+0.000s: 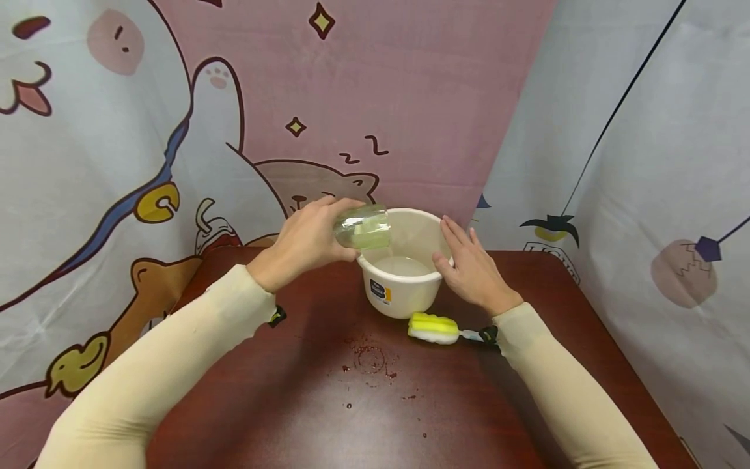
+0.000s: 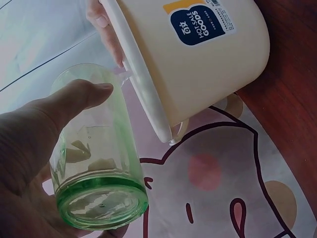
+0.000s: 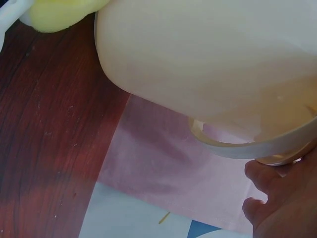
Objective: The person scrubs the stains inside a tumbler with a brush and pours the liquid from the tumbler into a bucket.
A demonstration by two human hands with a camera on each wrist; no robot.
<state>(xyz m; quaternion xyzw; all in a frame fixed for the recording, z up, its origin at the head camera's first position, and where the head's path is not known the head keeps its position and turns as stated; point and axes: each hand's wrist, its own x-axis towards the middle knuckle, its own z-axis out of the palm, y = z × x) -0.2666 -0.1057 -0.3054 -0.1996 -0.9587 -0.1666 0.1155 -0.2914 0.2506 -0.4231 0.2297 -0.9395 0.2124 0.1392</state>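
My left hand (image 1: 313, 234) grips a clear green drinking glass (image 1: 363, 227), thumb along its side in the left wrist view. The glass lies tipped on its side, its mouth over the left rim of a cream plastic basin (image 1: 404, 296). A little clear liquid (image 2: 125, 77) shows at its mouth in that view. More liquid (image 1: 404, 266) lies in the basin's bottom. On the basin's right rim, my right hand (image 1: 473, 270) holds on, thumb over the inner side and fingers outside. In the right wrist view only part of that hand shows by the rim.
In front of the basin lies a yellow and white sponge brush (image 1: 433, 328), its handle toward my right wrist. Wet drops and a ring mark (image 1: 369, 359) dot the dark red table (image 1: 305, 404). Printed cloth (image 1: 410, 98) hangs behind and along the sides.
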